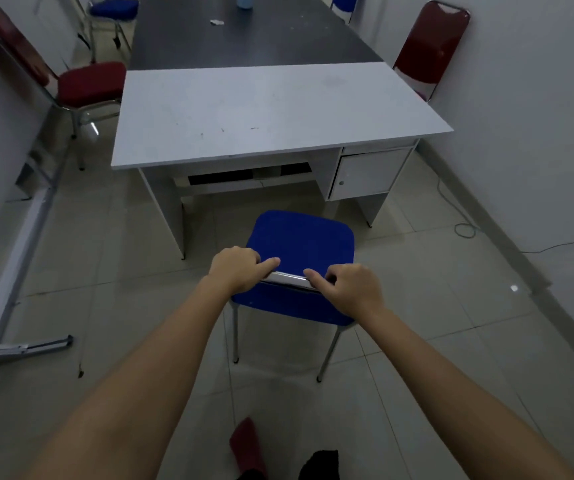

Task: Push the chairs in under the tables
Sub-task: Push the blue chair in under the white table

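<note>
A blue padded chair [299, 240] with chrome legs stands on the tiled floor in front of a white desk [271, 109], its seat just short of the desk's knee space. My left hand [239, 270] and my right hand [351, 289] both grip the top of its backrest, fingers curled over the chrome rail, thumbs pointing toward each other. A red chair [90, 83] stands at the desk's left side, pulled out. Another red chair [432, 46] stands behind the desk's far right corner, against the wall.
A dark table [251, 39] adjoins the desk at the back, with blue chairs [114, 8] beside it. A metal frame [12, 271] lies along the left wall. A cable [465, 230] trails on the floor at right. The desk has a cupboard [365, 174] on its right.
</note>
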